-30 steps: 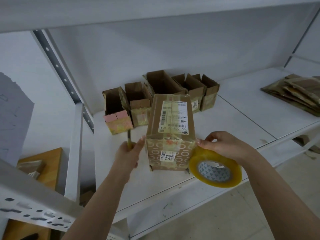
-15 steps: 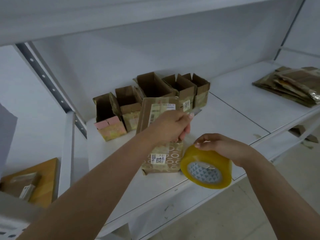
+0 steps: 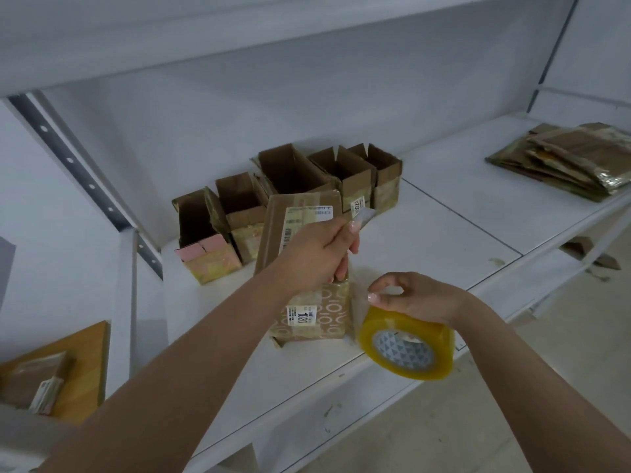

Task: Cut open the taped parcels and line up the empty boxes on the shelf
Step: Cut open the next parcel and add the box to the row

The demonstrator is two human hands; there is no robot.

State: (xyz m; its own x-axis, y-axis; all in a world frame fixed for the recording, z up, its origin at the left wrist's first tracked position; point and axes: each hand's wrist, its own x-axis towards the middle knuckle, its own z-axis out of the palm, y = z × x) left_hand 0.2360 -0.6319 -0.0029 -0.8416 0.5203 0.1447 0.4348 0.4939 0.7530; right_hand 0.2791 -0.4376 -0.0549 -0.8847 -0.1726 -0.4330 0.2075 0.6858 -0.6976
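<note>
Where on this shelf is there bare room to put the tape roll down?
Bare shelf lies right of the taped parcel, between the open boxes and the flattened cardboard stack. Crowded: the back left row of boxes, and the front edge around the parcel and tape roll.

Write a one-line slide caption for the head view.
Left hand holds a cutter blade over a taped parcel; right hand grips a tape roll at the shelf edge.

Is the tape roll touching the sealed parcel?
Apart. In the head view, a strip of white shelf shows between the tape roll and the sealed parcel.
</note>
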